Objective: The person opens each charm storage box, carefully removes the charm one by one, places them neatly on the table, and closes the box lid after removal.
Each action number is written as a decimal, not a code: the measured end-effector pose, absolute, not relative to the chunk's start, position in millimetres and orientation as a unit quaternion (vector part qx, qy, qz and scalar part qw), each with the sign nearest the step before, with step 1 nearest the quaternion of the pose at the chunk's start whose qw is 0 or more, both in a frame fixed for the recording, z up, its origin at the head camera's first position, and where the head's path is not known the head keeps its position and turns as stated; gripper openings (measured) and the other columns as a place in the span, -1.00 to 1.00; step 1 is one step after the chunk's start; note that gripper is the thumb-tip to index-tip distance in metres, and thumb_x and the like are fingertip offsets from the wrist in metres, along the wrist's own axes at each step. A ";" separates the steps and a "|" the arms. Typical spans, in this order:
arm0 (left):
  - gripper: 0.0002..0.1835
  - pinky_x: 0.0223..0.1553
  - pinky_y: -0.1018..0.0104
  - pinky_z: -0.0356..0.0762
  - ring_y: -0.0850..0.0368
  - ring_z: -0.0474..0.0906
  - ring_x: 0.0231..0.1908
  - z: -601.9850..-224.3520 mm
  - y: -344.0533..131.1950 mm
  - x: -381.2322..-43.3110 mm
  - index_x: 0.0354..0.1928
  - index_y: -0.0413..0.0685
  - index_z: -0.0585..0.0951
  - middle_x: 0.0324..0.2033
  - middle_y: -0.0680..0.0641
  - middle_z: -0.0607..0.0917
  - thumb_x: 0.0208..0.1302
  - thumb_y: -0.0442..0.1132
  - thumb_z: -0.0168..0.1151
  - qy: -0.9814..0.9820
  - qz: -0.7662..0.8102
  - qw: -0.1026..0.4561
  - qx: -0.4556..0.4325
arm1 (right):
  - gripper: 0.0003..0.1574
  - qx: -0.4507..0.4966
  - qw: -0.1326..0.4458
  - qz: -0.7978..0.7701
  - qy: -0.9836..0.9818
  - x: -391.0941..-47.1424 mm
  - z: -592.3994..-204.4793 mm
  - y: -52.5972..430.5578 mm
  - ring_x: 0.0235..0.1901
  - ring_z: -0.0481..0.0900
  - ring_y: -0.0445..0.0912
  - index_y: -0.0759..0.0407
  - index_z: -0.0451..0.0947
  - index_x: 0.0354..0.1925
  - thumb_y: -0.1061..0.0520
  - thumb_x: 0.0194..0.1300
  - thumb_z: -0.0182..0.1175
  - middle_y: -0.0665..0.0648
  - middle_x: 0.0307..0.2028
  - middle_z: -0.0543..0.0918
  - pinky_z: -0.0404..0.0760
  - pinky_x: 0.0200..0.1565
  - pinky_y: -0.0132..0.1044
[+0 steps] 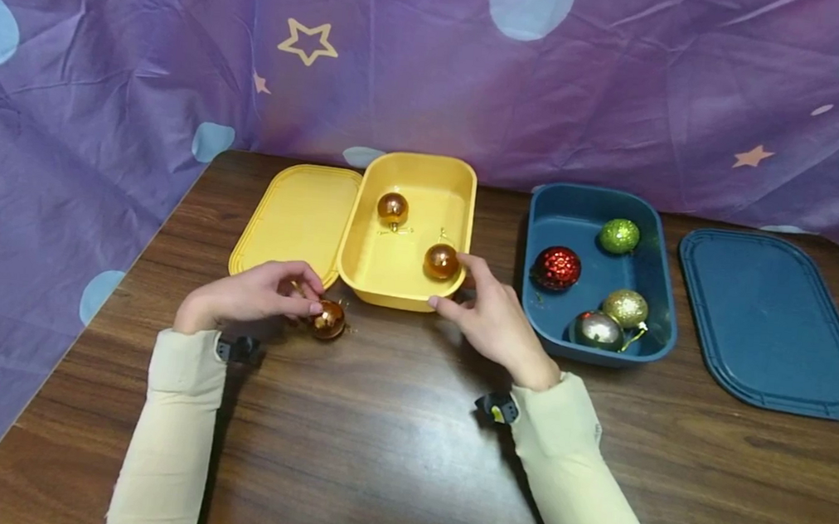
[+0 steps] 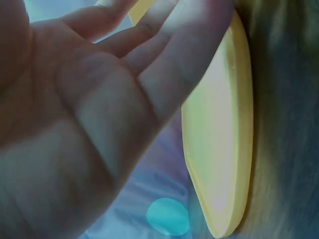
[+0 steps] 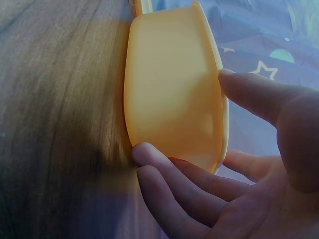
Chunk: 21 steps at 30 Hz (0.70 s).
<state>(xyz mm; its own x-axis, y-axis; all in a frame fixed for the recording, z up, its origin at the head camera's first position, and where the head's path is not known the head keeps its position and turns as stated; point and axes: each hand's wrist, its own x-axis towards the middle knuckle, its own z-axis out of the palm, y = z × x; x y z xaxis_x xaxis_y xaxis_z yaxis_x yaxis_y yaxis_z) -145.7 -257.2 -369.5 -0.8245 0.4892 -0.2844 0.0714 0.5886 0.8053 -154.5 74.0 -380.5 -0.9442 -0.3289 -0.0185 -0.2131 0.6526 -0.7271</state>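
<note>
Currently, left hand (image 1: 259, 294): thumb and fingers are bent almost closed, pinching an amber ball (image 1: 329, 321) by its upper left side; the left wrist view does not show the fingertips' hold.
Amber ball: just in front of the yellow box (image 1: 386, 298), outside it; whether it touches the bench (image 1: 345, 430) I cannot tell.
Right hand (image 1: 495, 323): fingers are parted around the near right corner of the yellow box and grip it, thumb on the rim, other fingers along the outer wall.
Yellow box: upright on the bench, with a far amber ball (image 1: 392, 209) towards its left wall and a near amber ball (image 1: 442, 261) at its near right corner.
Yellow lid (image 1: 299, 222): flat, just left of the yellow box.
Blue box (image 1: 600, 201): right of the right hand, holding a green ball (image 1: 620, 236), a red ball (image 1: 557, 268), a gold ball (image 1: 625, 308) and a silver ball (image 1: 596, 331); the last two sit side by side at the near end.
Blue lid (image 1: 777, 322): flat on the bench, to the right of the blue box.
Backdrop: purple cloth (image 1: 406, 69) with stars, behind the bench.
</note>
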 end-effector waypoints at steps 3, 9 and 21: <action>-0.76 -0.16 0.25 0.66 0.08 0.62 -0.24 -364.8 -257.4 -143.7 -0.05 -0.31 0.50 -0.24 -0.18 0.66 0.34 -0.29 0.18 0.857 0.429 0.238 0.158 | -0.11 -0.151 0.073 -0.389 0.906 -154.3 -379.9 74.3 -0.28 0.71 0.01 0.10 0.18 0.40 -0.15 0.24 0.27 0.30 0.08 0.61 0.66 -0.18 -0.05; -0.80 -0.19 0.23 0.65 -0.01 0.61 -0.25 -350.6 -256.4 -138.8 -0.08 -0.25 0.53 -0.24 -0.17 0.65 0.35 -0.26 0.18 0.877 0.410 0.194 0.156 | -0.11 -0.154 0.070 -0.391 0.905 -154.2 -379.9 71.9 -0.27 0.71 -0.01 0.11 0.18 0.40 -0.13 0.24 0.28 0.30 0.07 0.62 0.65 -0.15 -0.04; -0.80 -0.10 0.14 0.58 0.00 0.61 -0.13 -300.9 -228.5 -159.8 -0.11 -0.12 0.57 -0.16 -0.08 0.65 0.36 -0.16 0.18 0.932 0.296 0.066 0.197 | -0.11 -0.152 0.067 -0.391 0.905 -153.4 -378.4 73.3 -0.26 0.72 0.00 0.12 0.19 0.39 -0.13 0.23 0.29 0.31 0.06 0.63 0.66 -0.14 -0.03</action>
